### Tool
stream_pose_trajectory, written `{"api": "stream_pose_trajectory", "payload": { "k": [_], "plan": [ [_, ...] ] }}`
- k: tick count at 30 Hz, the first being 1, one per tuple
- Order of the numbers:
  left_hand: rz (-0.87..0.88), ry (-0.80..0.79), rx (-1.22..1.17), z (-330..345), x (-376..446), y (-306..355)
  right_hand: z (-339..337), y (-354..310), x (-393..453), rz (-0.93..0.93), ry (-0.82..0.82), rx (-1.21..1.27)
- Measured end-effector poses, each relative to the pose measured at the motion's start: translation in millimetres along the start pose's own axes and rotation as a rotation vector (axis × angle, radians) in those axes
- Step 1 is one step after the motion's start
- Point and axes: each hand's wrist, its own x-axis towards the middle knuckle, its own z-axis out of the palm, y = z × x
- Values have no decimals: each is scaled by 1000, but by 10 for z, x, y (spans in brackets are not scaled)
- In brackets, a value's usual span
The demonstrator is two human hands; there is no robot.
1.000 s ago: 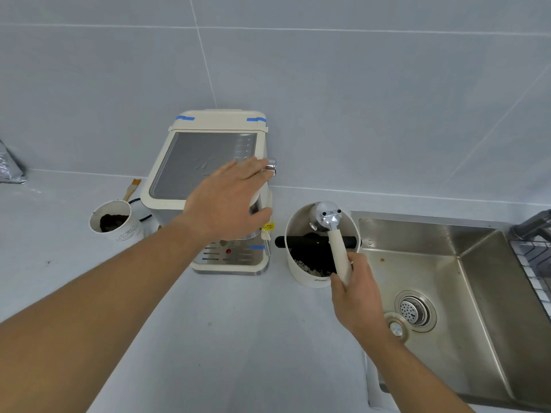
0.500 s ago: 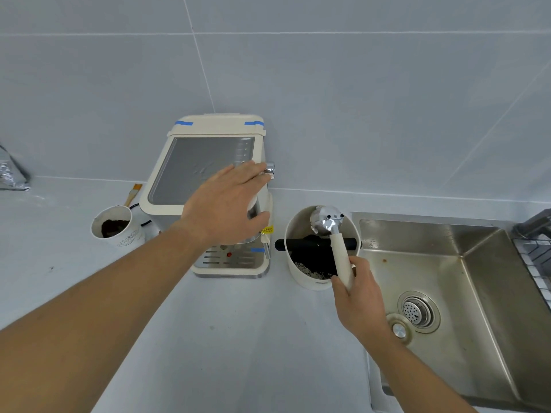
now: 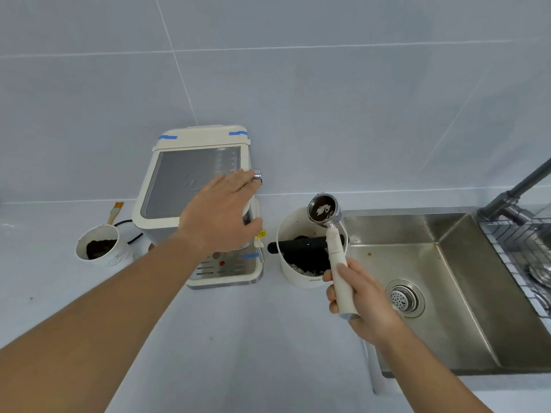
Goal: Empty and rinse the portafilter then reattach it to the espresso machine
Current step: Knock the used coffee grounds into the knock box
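- Right hand (image 3: 362, 296), lower right of centre: we record its grip closed around the near end of the portafilter handle, fingers wrapped on the cream shaft.
- Portafilter (image 3: 324, 208): held in the air, its long axis running from the hand up the frame to the metal basket. The basket mouth faces us, dark with coffee residue and one pale patch. It hangs above the far rim of the knock box.
- Knock box (image 3: 301, 274), centre of frame: white tub with a black bar across it and spent grounds inside, standing on the worktop (image 3: 238, 338) between machine and sink.
- Left hand (image 3: 222, 211), centre left: laid flat with fingers spread on the top right edge of the espresso machine (image 3: 190, 180), pressing rather than gripping anything.
- Sink (image 3: 447, 293), right of frame: steel basin just right of the knock box, with the faucet (image 3: 515, 192) at the upper right edge.
- Paper cup (image 3: 100, 247) of grounds, left of the machine, with a brush (image 3: 114, 211) behind it.
- Our judgement: emptying looks nearly done, and rinsing is next. The faucet lies to the right of the basket, so the right hand, already nearer, carries it across.
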Motion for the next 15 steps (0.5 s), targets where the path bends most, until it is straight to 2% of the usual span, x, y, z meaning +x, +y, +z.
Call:
{"api": "stream_pose_trajectory", "payload": {
  "k": [4, 15],
  "plan": [
    [14, -2, 2, 17, 0, -16, 113, 35, -172, 23, -58, 107],
    [61, 53, 14, 19, -12, -30, 324, 129, -519, -41, 71, 110]
  ]
}}
